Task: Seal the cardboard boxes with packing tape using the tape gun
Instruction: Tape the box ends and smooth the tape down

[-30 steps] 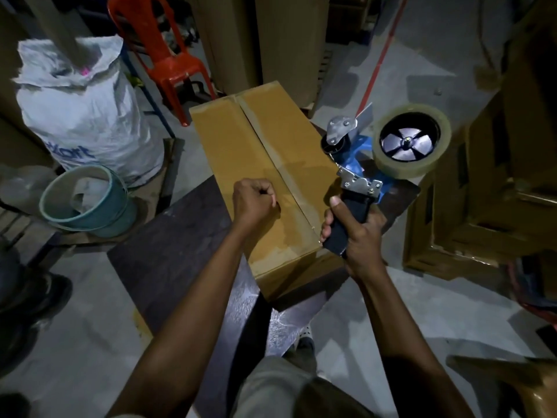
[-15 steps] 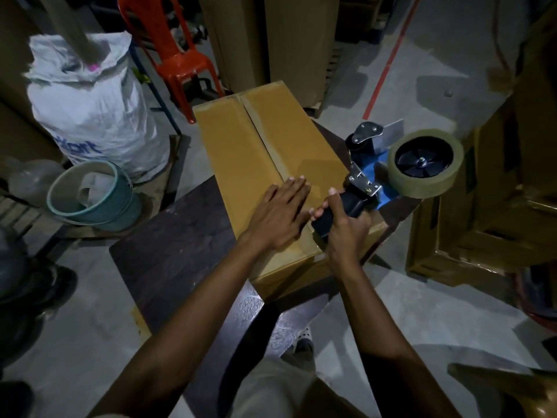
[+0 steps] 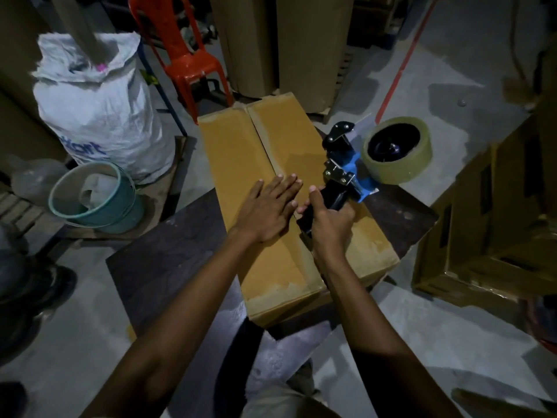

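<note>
Dark table (image 3: 168, 267), concrete floor (image 3: 428, 324): left hand (image 3: 266, 211) flat on the cardboard box (image 3: 235, 152), right hand (image 3: 330, 226) gripping the tape gun (image 3: 343, 173), perhaps touching the box.

Cardboard box (image 3: 235, 176): matt tan card, with paler scuffed patches along the edges.
Tape gun (image 3: 346, 176): shiny metal plates, blue plastic frame, matt black handle.
Tape roll (image 3: 401, 167): glossy, translucent beige film.
Counter (image 3: 168, 267): dark wood grain with a dull sheen.
Chair (image 3: 190, 58): glossy red plastic.
Sack (image 3: 99, 116): white woven plastic, creased.
Floor (image 3: 452, 312): rough grey concrete.
</note>
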